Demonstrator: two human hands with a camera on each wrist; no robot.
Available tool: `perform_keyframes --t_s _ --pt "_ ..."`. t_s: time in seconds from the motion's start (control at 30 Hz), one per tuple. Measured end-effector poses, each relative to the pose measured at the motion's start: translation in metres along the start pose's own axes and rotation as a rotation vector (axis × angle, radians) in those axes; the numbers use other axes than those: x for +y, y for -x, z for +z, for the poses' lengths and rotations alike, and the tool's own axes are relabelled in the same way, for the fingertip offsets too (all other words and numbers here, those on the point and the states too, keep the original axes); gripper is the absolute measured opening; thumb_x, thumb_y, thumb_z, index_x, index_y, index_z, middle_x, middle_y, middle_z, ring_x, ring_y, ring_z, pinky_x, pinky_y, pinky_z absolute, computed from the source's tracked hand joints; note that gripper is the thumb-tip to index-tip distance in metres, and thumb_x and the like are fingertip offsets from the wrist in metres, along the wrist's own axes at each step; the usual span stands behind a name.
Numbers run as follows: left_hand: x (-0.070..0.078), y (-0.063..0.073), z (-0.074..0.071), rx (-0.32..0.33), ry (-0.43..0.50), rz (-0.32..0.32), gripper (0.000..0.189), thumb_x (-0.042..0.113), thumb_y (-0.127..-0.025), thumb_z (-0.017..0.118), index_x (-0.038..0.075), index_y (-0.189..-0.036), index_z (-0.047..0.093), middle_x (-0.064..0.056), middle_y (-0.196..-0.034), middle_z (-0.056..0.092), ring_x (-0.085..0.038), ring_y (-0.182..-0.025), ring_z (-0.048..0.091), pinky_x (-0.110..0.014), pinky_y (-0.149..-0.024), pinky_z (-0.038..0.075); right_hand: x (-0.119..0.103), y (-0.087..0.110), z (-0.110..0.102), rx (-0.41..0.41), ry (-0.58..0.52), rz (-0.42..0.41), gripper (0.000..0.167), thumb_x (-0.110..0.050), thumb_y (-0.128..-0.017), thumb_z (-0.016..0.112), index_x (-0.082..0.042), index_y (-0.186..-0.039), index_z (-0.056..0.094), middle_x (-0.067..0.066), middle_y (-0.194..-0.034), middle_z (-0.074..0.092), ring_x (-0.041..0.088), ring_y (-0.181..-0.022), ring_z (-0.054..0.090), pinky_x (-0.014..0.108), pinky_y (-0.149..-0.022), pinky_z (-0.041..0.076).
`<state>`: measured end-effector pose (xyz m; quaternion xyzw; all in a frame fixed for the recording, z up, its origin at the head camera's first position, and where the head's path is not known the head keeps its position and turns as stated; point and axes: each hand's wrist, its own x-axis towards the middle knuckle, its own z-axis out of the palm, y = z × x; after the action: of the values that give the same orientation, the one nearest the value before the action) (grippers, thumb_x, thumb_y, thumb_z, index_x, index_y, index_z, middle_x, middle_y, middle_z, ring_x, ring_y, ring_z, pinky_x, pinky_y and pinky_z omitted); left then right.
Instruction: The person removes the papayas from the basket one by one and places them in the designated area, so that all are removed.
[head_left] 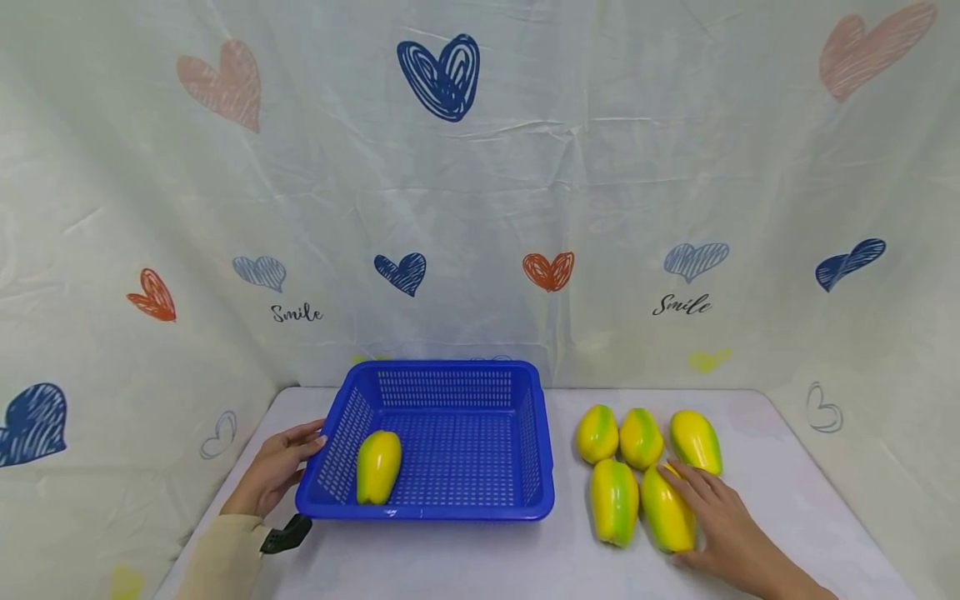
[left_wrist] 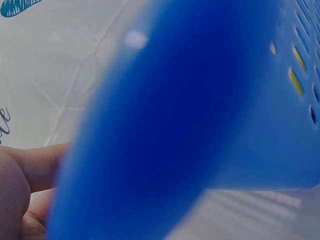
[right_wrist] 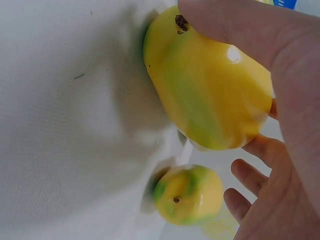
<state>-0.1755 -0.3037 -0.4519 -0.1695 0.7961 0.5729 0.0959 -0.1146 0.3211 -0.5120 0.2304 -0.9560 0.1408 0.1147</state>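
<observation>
My left hand [head_left: 279, 467] grips the left rim of a blue plastic basket [head_left: 536, 442], its thumb and fingers at the edge. In the left wrist view the basket's wall [left_wrist: 260, 150] fills much of the picture, blurred up close, hiding part of the fingers. Inside the basket, toward the left, lies one yellow papaya [head_left: 378, 467]. At the right, my right hand [head_left: 723, 525] holds a yellow-green papaya [head_left: 666, 512] between thumb and fingers. The right wrist view shows the thumb over the brown-spotted end of this papaya [right_wrist: 200, 90], with the fingers on its far side.
Several more papayas sit close around the right hand: one at its left [head_left: 615, 502], two behind [head_left: 597, 434], and another papaya [head_left: 696, 442] beyond the fingertips. A white table [head_left: 420, 562] carries everything. Behind it hangs a pale curtain [head_left: 480, 192] printed with hearts.
</observation>
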Motion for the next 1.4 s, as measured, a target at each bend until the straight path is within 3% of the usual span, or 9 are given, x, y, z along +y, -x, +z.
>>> perform_keyframes --t_s 0.07,0.13,0.2,0.27,0.33,0.4,0.47,0.63,1.4 --pt "-0.0009 -0.0001 0.0003 0.000 0.003 0.003 0.060 0.022 -0.112 0.054 -0.004 -0.162 0.034 -0.033 -0.156 0.043 -0.019 -0.107 0.064 -0.048 -0.105 0.054 0.0006 -0.0006 0.0005 0.008 0.005 -0.012 0.119 -0.041 -0.053 0.104 -0.010 -0.152 0.048 0.018 -0.155 0.048 0.043 -0.132 0.048 0.056 -0.113 0.035" --pt "-0.0018 -0.0002 0.0006 0.000 0.002 0.007 0.060 0.022 -0.112 0.054 -0.004 -0.162 0.033 -0.033 -0.156 0.043 -0.020 -0.108 0.064 -0.053 -0.109 0.052 0.0005 -0.0015 0.0007 0.013 0.013 -0.021 0.119 -0.040 -0.053 0.104 -0.009 -0.153 0.048 0.016 -0.155 0.049 0.041 -0.133 0.047 0.039 -0.125 0.020" --pt "-0.0021 -0.0003 0.0010 0.001 0.004 0.007 0.060 0.022 -0.112 0.054 -0.005 -0.162 0.033 -0.034 -0.156 0.042 -0.021 -0.109 0.064 -0.054 -0.110 0.051 0.0006 -0.0021 0.0008 0.016 0.017 -0.031 0.119 -0.040 -0.053 0.104 -0.008 -0.152 0.048 0.016 -0.155 0.050 0.041 -0.134 0.047 0.019 -0.124 0.003" --pt "-0.0023 -0.0004 0.0011 0.002 0.003 0.005 0.060 0.022 -0.112 0.054 -0.004 -0.162 0.033 -0.033 -0.156 0.042 -0.021 -0.110 0.064 -0.054 -0.109 0.051 0.0005 -0.0027 0.0005 0.017 0.023 -0.037 0.118 -0.040 -0.053 0.104 -0.007 -0.151 0.048 0.018 -0.154 0.050 0.041 -0.134 0.048 0.023 -0.127 0.003" --pt "-0.0023 -0.0004 0.0011 0.002 0.002 0.004 0.060 0.022 -0.112 0.054 -0.004 -0.162 0.033 -0.033 -0.156 0.042 -0.021 -0.110 0.064 -0.052 -0.108 0.052 0.0002 -0.0030 0.0002 0.011 0.022 -0.032 0.118 -0.040 -0.053 0.105 -0.007 -0.151 0.048 0.019 -0.155 0.050 0.042 -0.134 0.048 0.046 -0.127 0.023" --pt "-0.0021 -0.0002 0.0009 0.001 0.001 0.005 0.060 0.022 -0.112 0.054 -0.004 -0.162 0.033 -0.033 -0.156 0.043 -0.021 -0.109 0.064 -0.050 -0.106 0.054 0.0005 -0.0034 0.0003 0.008 0.018 -0.026 0.117 -0.040 -0.053 0.105 -0.007 -0.150 0.049 0.020 -0.155 0.049 0.044 -0.135 0.048 0.060 -0.111 0.038" --pt "-0.0024 -0.0002 0.0006 -0.002 0.002 0.007 0.060 0.023 -0.112 0.054 -0.004 -0.162 0.033 -0.033 -0.156 0.043 -0.019 -0.108 0.064 -0.047 -0.104 0.055 0.0010 -0.0039 0.0008 0.006 0.016 -0.025 0.116 -0.040 -0.053 0.105 -0.008 -0.149 0.049 0.020 -0.155 0.048 0.044 -0.134 0.048 0.065 -0.101 0.043" --pt "-0.0032 0.0003 -0.0002 -0.005 0.002 0.011 0.059 0.023 -0.112 0.053 -0.004 -0.162 0.034 -0.032 -0.156 0.044 -0.017 -0.106 0.064 -0.042 -0.100 0.057 0.0024 -0.0054 0.0027 0.016 0.019 -0.032 0.115 -0.038 -0.053 0.105 -0.008 -0.149 0.049 0.022 -0.155 0.046 0.044 -0.133 0.047 0.065 -0.099 0.043" --pt "-0.0021 -0.0018 0.0014 -0.007 0.028 -0.002 0.060 0.023 -0.113 0.052 -0.001 -0.163 0.032 -0.031 -0.160 0.039 -0.027 -0.119 0.060 -0.059 -0.117 0.043 0.0050 -0.0073 -0.0010 0.021 0.008 -0.050 0.119 -0.036 -0.052 0.105 -0.008 -0.151 0.047 0.024 -0.151 0.047 0.043 -0.130 0.048 0.065 -0.096 0.044"
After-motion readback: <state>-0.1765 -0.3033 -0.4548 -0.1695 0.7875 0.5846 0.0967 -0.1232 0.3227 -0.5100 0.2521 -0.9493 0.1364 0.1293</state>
